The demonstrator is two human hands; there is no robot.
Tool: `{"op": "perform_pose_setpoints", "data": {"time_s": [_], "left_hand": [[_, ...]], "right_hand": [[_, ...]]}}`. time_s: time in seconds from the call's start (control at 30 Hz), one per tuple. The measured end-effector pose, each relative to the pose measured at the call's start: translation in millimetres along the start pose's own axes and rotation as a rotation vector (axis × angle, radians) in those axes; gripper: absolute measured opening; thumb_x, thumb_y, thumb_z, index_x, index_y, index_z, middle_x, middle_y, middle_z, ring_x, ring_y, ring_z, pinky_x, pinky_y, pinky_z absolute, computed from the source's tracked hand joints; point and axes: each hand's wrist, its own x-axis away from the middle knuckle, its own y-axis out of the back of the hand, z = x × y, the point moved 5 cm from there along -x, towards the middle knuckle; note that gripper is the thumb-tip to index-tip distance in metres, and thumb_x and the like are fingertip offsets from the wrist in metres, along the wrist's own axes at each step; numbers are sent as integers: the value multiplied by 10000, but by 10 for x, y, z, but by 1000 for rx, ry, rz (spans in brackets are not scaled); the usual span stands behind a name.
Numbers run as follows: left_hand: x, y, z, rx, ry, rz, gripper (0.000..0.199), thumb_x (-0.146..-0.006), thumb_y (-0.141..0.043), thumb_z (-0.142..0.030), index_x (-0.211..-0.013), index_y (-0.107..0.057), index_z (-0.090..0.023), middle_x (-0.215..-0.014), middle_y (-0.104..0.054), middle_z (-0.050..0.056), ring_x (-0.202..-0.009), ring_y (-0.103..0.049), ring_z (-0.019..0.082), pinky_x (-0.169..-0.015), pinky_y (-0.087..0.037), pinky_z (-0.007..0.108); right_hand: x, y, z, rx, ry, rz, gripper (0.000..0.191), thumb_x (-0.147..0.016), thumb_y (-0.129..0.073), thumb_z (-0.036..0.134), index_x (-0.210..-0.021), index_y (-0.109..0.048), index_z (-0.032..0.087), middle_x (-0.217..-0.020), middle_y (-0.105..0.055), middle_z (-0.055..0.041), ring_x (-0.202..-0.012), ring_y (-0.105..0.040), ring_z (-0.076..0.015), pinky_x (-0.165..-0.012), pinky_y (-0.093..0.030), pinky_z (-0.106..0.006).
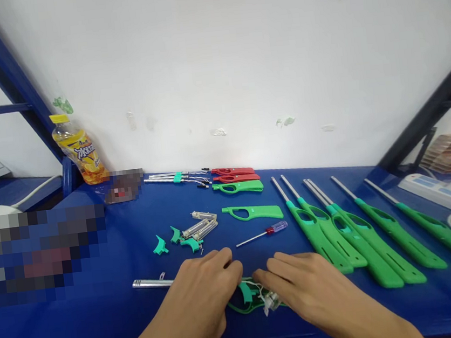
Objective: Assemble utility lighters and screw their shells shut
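An opened long-neck lighter [241, 310] lies at the table's front with its green handle shell exposed. Its metal tube [151, 283] sticks out to the left from under my left hand [200, 288]. My left hand is closed over the neck end, fingertips bent down at the shell. Curled fingers of my right hand [310, 284] press on the handle end. Between the hands show a teal trigger [246, 292], white wires and a clear gas tank [271, 300]. My fingertips partly hide these parts, and the right thumb cannot be seen.
Beyond my hands lie loose teal triggers [160, 245], clear tanks [205, 226], a screwdriver [263, 233] and a green handle shell [255, 212]. Farther back are red shells [234, 171] and wired tubes [169, 177]. Several assembled lighters [351, 236] lie right; a bottle [80, 150] stands back left.
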Motion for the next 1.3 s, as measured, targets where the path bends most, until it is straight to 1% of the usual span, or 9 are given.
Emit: {"op": "perform_pose_setpoints", "data": {"time_s": [0.17,0.23,0.37,0.5,0.6,0.73,0.97,1.17,1.3], "left_hand": [[-7,-3,-17,16,-11,13,385,-839,-462,101,-970,-623,-224,-1005,-651,31,-901,-685,219,-776,-546,321],[-8,7,-31,20,-10,17,371,-871,-462,87,-976,-643,-219,-1018,-658,41,-938,-689,231,-808,-565,344],[-11,34,-79,30,-14,32,416,-874,-453,100,-1009,-699,-206,-1065,-693,67,-1028,-674,257,-851,-586,360],[46,1,-161,-14,-27,9,426,-821,-523,77,-1090,-730,-180,-1148,-715,95,-1097,-655,289,-1034,-552,472],[149,-57,-233,-105,-30,-137,444,-793,-528,64,-1122,-720,-165,-1117,-726,98,-1070,-664,300,-1009,-557,468],[266,-146,-327,-210,-52,-357,430,-868,-469,25,-1186,-701,-149,-1049,-741,105,-976,-695,310,-883,-593,448],[235,-197,-370,-195,-15,-442,355,-883,-527,-28,-1162,-684,-181,-1023,-733,86,-880,-716,292,-777,-619,422],[232,-196,-338,-161,-8,-612,167,-990,-533,-154,-1065,-671,-208,-1002,-709,82,-852,-711,274,-755,-594,383],[234,-196,-334,-96,6,-649,143,-990,-548,-124,-993,-656,-216,-932,-676,46,-809,-688,243,-740,-564,345]], "right_hand": [[89,-59,-139,-279,-223,105,308,-1016,-593,67,-1247,-601,269,-950,-656,40,-803,-665,-169,-641,-374,-316],[92,-85,-139,-324,-283,76,330,-1017,-578,77,-1267,-589,291,-981,-658,33,-827,-672,-175,-675,-392,-308],[56,-144,-74,-389,-407,-39,308,-967,-606,78,-1194,-622,286,-932,-687,31,-732,-651,-170,-638,-397,-287],[41,-195,-12,-543,-561,-119,220,-973,-553,99,-1090,-631,269,-922,-734,38,-651,-630,-130,-621,-425,-244],[42,-190,6,-583,-607,-157,150,-1005,-529,164,-1023,-632,271,-834,-709,51,-570,-568,-117,-563,-393,-233],[60,-208,-10,-628,-631,-135,146,-1023,-527,202,-1049,-642,288,-812,-695,69,-511,-464,-111,-537,-372,-233],[87,-229,-43,-724,-692,-176,159,-1044,-561,297,-1023,-718,281,-776,-700,57,-533,-515,-103,-506,-341,-242],[95,-252,-79,-841,-774,-181,163,-988,-615,265,-966,-776,278,-822,-749,46,-574,-564,-105,-522,-375,-220],[92,-261,-83,-852,-795,-204,162,-963,-627,259,-937,-787,264,-780,-732,38,-562,-561,-109,-507,-375,-216]]}}
